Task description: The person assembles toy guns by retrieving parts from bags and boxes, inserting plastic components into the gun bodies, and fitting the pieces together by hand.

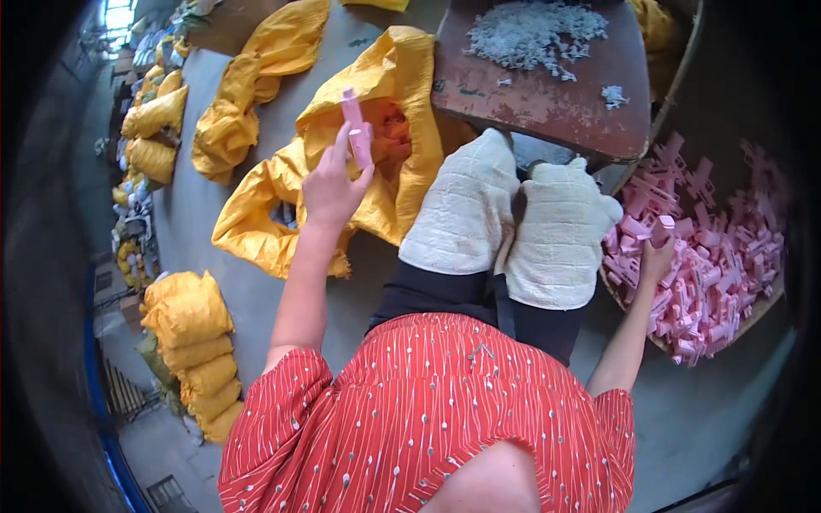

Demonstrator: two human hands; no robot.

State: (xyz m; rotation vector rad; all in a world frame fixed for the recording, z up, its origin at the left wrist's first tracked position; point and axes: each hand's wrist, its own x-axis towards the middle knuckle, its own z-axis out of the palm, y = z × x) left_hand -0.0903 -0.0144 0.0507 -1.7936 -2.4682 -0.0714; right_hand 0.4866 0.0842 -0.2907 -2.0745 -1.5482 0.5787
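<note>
A grey concrete floor (214,256) carries filled yellow sacks (192,342) along its left side. An open yellow sack (402,94) lies ahead of the person, its mouth showing orange contents. A worn brown desk (547,98) stands at upper centre and bears a pile of small white pieces (534,34). At right, a shallow tray (761,312) holds a heap of pink plastic parts (710,256).

The person sits with both knees covered by cream cloth pads (513,214), which reach under the desk edge.

Left hand (332,188): raised over the open sack. The grip is closed on a pink part (356,128), held upright between thumb and fingers, with its upper end standing clear above the fingertips.

Right hand (657,256): extended to the tray, resting at the near edge of the heap. The grip is closed on a pink piece (664,227), which touches neighbouring parts of the heap.

The two hands are well apart, with the knees between them.
</note>
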